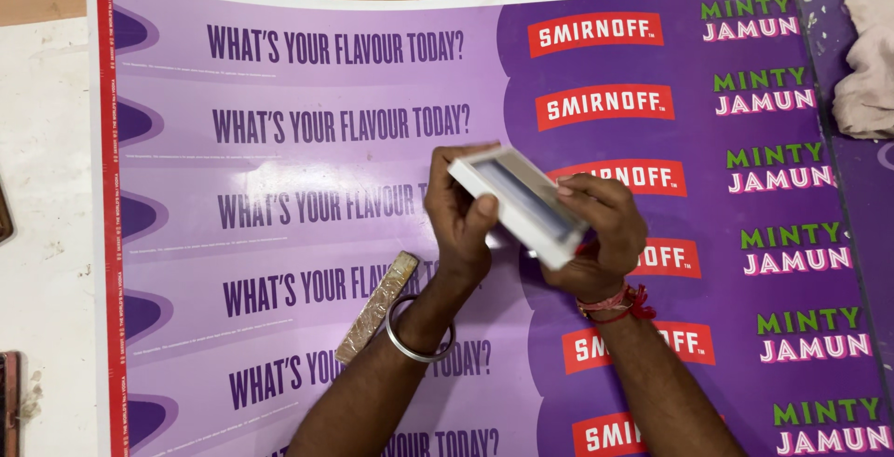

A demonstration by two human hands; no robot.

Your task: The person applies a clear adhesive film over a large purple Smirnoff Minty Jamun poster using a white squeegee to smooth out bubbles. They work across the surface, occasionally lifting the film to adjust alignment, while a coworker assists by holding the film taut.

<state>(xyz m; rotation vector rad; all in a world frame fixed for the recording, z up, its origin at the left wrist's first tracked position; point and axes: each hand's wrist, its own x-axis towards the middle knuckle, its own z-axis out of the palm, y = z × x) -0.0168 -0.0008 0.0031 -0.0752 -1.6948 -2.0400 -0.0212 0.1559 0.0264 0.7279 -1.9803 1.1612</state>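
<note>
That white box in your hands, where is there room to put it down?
Both hands, left hand and right hand, grip the white box over the purple printed sheet. The sheet is bare left of the taped stick and along its right half up to the clear strip. The top right corner is crowded by the pink cloth.

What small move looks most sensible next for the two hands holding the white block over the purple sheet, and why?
Probably lowering the white rectangular block flat onto the purple printed sheet. The left hand and right hand grip it by its ends, tilted and clear of the sheet, with nothing under it but the print. The foil-wrapped bar lies aside.
</note>
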